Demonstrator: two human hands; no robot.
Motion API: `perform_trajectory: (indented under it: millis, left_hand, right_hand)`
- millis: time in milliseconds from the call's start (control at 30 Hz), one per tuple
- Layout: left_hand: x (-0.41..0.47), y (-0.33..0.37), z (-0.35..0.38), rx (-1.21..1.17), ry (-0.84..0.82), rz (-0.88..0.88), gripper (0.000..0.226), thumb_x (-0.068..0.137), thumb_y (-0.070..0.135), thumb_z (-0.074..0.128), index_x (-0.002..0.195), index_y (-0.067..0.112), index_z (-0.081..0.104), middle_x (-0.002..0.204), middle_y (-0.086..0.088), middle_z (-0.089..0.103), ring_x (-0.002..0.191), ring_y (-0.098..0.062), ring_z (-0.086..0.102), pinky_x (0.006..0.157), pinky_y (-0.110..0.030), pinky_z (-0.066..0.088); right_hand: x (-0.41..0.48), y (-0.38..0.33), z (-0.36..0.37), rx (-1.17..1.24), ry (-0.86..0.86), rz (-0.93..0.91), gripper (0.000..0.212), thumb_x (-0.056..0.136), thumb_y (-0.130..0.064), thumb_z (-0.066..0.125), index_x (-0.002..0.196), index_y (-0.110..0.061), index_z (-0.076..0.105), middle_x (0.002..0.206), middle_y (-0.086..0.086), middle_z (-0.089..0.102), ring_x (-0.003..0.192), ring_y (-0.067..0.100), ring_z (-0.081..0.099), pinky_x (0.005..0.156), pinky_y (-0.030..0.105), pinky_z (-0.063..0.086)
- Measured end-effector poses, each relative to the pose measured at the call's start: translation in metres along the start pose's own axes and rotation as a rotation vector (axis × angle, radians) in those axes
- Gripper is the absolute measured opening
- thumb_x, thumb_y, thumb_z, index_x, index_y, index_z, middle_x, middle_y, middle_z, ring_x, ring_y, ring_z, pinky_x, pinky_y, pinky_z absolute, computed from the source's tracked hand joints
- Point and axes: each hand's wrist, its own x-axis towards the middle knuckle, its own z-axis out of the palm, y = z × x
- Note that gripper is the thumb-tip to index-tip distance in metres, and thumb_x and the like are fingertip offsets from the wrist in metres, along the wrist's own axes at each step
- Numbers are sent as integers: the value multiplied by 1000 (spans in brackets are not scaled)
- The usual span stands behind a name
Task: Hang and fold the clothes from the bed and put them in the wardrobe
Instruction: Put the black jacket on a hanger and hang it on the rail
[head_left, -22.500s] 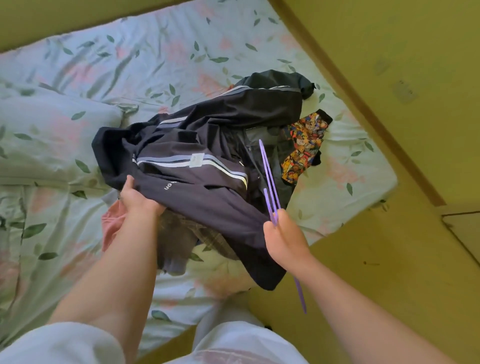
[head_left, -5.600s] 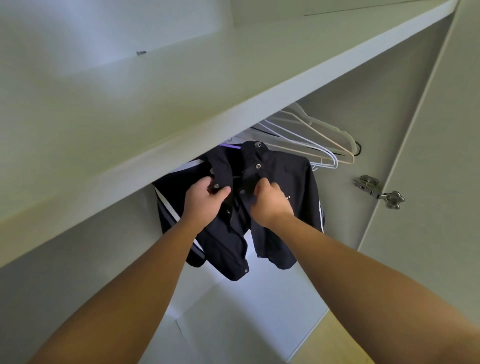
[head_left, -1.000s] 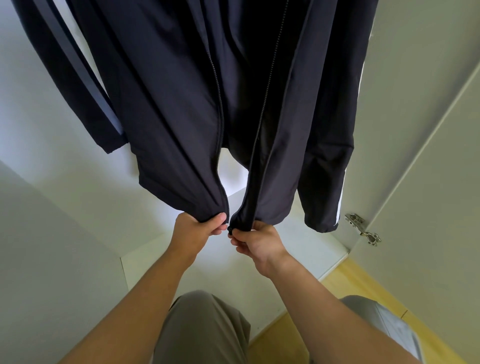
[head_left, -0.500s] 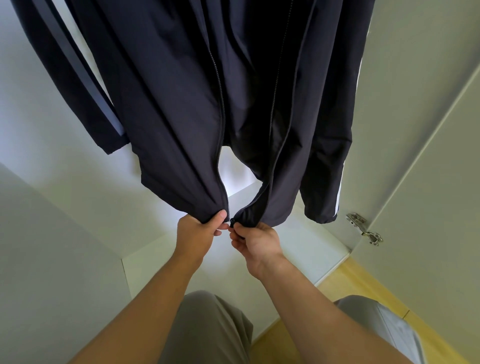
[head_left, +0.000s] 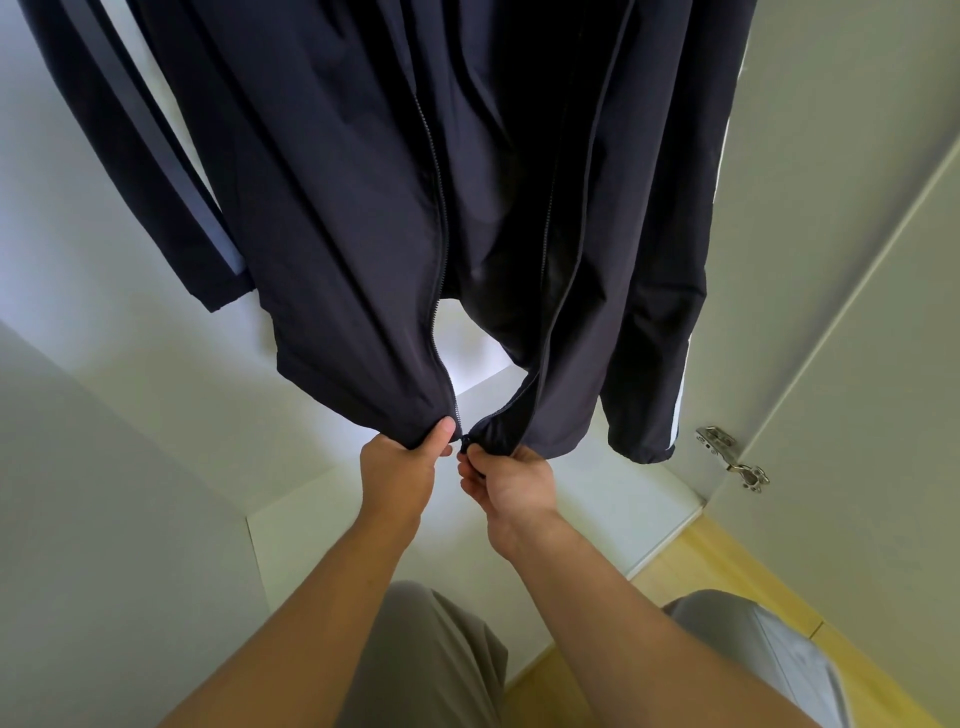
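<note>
Pinching both hem corners of the hanging jacket (head_left: 337, 208) with left hand (head_left: 400, 470) and right hand (head_left: 511, 486), likely to join the zip (head_left: 439, 249).

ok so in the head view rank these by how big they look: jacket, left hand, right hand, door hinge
1. jacket
2. left hand and right hand: they look alike, so unranked
3. door hinge

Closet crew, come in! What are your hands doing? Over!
Left hand grips one hem corner of jacket. Right hand pinches the other, at the zip. Zip undone. Nothing blocking.
</note>
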Motion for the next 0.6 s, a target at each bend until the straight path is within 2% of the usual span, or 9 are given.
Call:
perform_trajectory:
  millis: [300,500,600]
  left_hand:
    - [-1,1,0,-6,19,14,22,86,43,77,77,26,66,66,21,72,69,8,66,66,-21,46]
    - [0,2,-1,1,39,53,22,85,39,79,71,27,67,65,19,72,68,5,67,66,-19,46]
    - [0,3,-2,26,40,76,22,84,38,80,69,31,65,61,25,69,67,9,65,62,-16,45]
  right_hand:
    - [-1,1,3,-6,-1,5,18,91,2,68,109,5,65,77,9,70,69,20,65,68,29,59]
    - [-1,0,6,16,-9,18,10,91,3,68,100,0,68,75,8,72,68,20,66,68,29,60]
    - [-2,1,7,21,-1,24,8,91,3,68,98,-1,67,74,8,72,68,20,66,67,29,59]
